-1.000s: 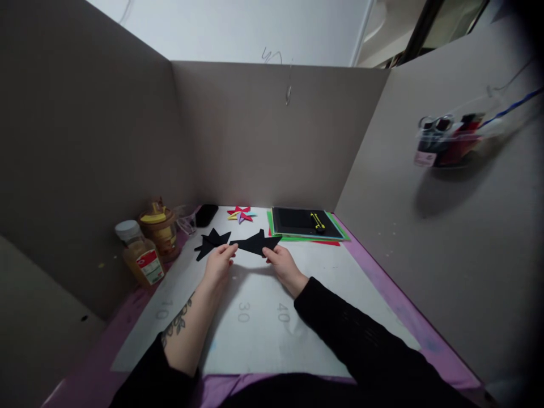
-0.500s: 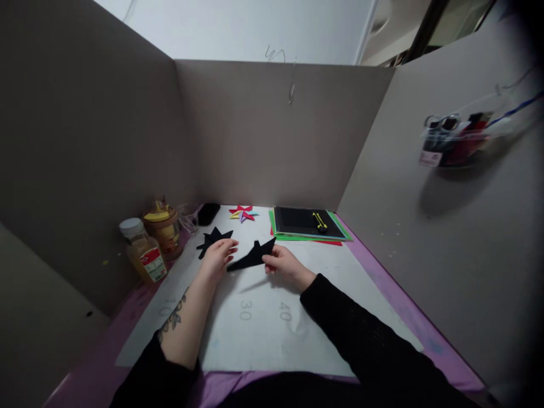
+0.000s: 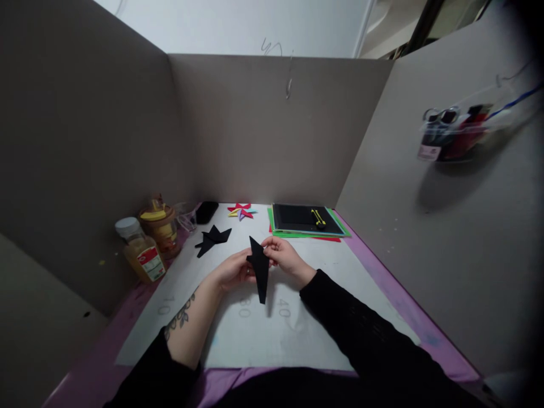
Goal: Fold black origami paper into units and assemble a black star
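A folded black paper piece (image 3: 260, 272) is held upright over the white sheet, its long pointed end toward me. My left hand (image 3: 236, 268) is closed on it from behind the left side, with the fingertips partly hidden by the paper. My right hand (image 3: 284, 255) pinches its upper right edge between thumb and fingers. Another folded black paper shape (image 3: 213, 238), with several points, lies on the sheet just beyond my left hand. Farther back rests a multicoloured folded paper star (image 3: 241, 212).
At the back right, a yellow cutter (image 3: 318, 219) lies on stacked black, green and red paper (image 3: 293, 218). A glue bottle (image 3: 142, 252), a brown cup (image 3: 160, 229), a clear cup (image 3: 186, 217) and a black phone (image 3: 207, 212) line the left. A basket with scissors (image 3: 454, 136) hangs at right.
The black paper piece has turned from nearly level to upright. My left hand has moved right and taken hold of it; my right hand has shifted its grip along the edge.
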Motion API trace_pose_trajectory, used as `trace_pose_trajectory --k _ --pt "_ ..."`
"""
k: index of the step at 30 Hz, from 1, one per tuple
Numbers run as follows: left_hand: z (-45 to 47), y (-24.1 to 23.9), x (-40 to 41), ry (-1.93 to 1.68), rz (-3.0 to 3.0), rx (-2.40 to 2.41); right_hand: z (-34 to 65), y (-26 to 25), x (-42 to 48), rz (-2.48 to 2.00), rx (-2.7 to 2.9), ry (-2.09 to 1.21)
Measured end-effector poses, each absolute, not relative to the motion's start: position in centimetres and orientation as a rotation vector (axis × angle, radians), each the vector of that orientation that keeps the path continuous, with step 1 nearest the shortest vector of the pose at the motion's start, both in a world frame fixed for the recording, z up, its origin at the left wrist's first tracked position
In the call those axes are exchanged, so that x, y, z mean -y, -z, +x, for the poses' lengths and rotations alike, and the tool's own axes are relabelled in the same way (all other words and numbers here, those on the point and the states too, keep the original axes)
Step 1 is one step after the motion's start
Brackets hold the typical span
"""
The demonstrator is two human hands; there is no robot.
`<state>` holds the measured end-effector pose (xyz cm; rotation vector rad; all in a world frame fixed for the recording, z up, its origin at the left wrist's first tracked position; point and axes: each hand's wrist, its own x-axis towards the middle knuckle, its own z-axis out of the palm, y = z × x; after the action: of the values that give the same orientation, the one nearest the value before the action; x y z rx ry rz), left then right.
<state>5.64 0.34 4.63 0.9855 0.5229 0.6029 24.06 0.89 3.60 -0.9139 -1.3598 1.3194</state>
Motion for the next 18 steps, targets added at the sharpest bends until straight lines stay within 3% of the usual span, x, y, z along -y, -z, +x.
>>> trace_pose_trajectory --k 5,13,18 --pt "5.7 -4.0 -0.5 -0.683 0.889 -0.645 23.8 -3.7 -0.5 -0.944 1.474 -1.192" --pt "5.7 -4.5 -1.6 -1.066 0.714 -0.629 23.5 -4.2 0.6 -0.859 1.880 -0.515" --pt "5.7 -4.3 -1.7 -1.074 0.705 -0.583 22.5 -3.2 0.8 -0.920 1.846 -0.380"
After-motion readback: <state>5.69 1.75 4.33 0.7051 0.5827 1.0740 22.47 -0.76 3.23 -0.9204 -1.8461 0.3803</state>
